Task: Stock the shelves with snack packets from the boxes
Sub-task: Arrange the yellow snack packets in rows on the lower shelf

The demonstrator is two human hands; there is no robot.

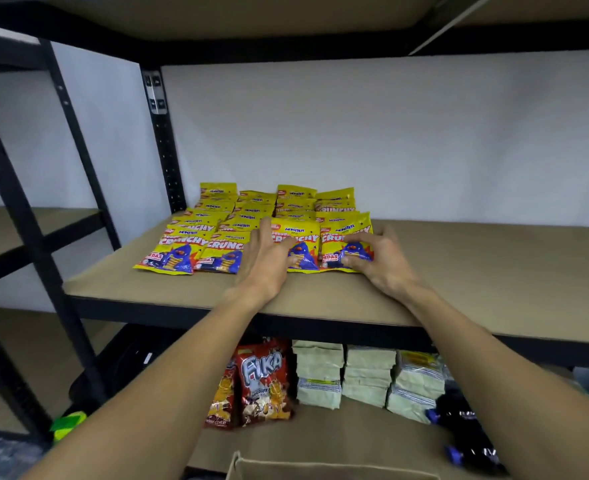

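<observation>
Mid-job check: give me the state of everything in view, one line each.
Yellow snack packets: four overlapping rows, lying on the shelf.
Left hand: flat, fingers spread on third-row front packet.
Right hand: fingers curled on fourth-row front packet.
Shelf: right part bare.
Red packets: upright on lower shelf.
Pale green packs: stacked on lower shelf.

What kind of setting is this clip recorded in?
Likely a stockroom or small shop's storage area: black metal shelving with board shelves, rows of yellow snack packets laid out by both hands, and pale green packet stacks on the shelf below.
</observation>
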